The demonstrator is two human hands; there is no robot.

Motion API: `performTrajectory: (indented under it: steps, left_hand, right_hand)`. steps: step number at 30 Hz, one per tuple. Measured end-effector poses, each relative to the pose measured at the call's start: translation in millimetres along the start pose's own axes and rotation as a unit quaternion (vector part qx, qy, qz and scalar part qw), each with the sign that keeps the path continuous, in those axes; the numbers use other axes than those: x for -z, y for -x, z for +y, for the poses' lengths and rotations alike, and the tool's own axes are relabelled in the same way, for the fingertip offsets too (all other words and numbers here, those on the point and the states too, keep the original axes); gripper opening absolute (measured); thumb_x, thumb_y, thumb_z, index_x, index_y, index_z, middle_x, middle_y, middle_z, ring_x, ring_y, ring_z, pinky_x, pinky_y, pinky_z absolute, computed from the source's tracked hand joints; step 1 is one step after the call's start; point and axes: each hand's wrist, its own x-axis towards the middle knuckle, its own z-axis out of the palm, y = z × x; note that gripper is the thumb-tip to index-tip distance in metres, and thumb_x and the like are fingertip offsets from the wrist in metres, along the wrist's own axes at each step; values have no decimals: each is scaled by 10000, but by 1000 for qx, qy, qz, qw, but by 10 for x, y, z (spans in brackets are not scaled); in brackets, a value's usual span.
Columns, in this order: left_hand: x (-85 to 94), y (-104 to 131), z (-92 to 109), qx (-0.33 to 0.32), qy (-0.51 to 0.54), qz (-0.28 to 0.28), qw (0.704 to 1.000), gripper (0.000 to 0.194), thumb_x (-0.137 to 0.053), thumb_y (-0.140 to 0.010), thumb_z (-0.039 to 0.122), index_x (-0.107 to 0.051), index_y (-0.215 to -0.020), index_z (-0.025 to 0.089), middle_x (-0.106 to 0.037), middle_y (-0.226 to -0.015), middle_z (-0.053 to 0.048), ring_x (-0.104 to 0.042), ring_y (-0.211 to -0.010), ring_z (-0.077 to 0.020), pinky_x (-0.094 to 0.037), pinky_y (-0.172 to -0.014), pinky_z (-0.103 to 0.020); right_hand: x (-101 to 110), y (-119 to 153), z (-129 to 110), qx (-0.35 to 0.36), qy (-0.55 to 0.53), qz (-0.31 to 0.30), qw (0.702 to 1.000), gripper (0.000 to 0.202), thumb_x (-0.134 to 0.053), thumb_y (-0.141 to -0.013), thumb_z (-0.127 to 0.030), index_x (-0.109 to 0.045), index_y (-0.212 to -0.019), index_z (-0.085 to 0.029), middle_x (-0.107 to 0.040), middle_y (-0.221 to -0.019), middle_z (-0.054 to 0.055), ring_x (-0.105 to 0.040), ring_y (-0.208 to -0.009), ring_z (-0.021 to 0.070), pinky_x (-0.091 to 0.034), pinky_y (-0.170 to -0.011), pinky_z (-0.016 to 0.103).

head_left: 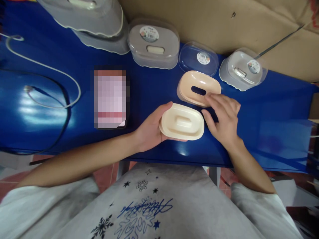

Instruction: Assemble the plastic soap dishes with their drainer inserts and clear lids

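My left hand (pixel 152 127) grips a cream oval plastic tray (pixel 183 122) by its left end, thumb on the rim and fingers underneath. A raised bar runs along the middle of this tray. Just behind it on the table sits a peach oval plastic piece (pixel 185 84) with a dark slot in its centre. My right hand (pixel 224 121) is open, its thumb apart from the fingers. Its fingertips are at the peach piece's right front edge; whether they press on it I cannot tell. The right thumb is close to the cream tray's right end.
A clear oval cover (pixel 188 58) with a round label lies behind the peach piece. Lidded grey boxes (pixel 154 43) line the back of the blue table (pixel 149 86), another grey box (pixel 240 69) at right. A blurred-out phone-like device (pixel 109 99) and a white cable (pixel 50 66) lie left.
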Motion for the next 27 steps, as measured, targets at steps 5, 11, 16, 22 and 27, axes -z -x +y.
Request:
performTrajectory:
  steps: [5, 11, 16, 22, 27]
  left_hand:
    - [-36, 32, -15, 3, -7, -6, 1000, 445, -653, -1029, 632, -792, -1090, 214, -835, -1004, -130, -813, -1105, -392, -733, -803, -492]
    - [-31, -4, 13, -18, 2, 3, 1000, 467, -682, -991, 665, -797, -1122, 232, -842, -1135, -117, -809, -1119, -388, -736, -828, -500]
    - [-22, -35, 58, -30, 14, 9, 999, 591, -468, -1068, 740, -772, -1236, 261, -842, -1133, -91, -816, -1107, -364, -732, -863, -517]
    - [-32, -40, 81, -51, -5, -1, 999, 713, -463, -1006, 866, -787, -1198, 260, -845, -1074, -101, -809, -1172, -396, -724, -855, -497]
    - [-71, -14, 106, -63, -10, -7, 998, 751, -458, -1017, 862, -798, -1192, 215, -851, -1133, -118, -785, -1251, -408, -713, -893, -477]
  right_hand:
    - [-115, -29, 114, -32, 36, -53, 997, 386, -597, -1130, -347, -702, -1495, -285, -794, -1450, 108, -718, -1369, 351, -488, -1167, 575]
    - [31, -24, -32, -32, -15, 20, 999, 371, -656, -1105, -403, -734, -1456, -316, -847, -1307, 90, -773, -1251, 344, -596, -1097, 555]
    - [123, 39, -171, 80, -78, 31, 993, 453, -755, -1055, -306, -698, -1503, -344, -871, -1248, 47, -817, -1128, 299, -628, -999, 488]
    - [68, 85, -205, 114, -85, 25, 990, 586, -808, -1010, -241, -653, -1564, -353, -879, -1254, 25, -829, -1109, 286, -609, -968, 461]
    - [56, 104, -185, 125, -93, 8, 988, 677, -819, -1002, -221, -600, -1622, -378, -871, -1288, 17, -825, -1119, 279, -604, -983, 462]
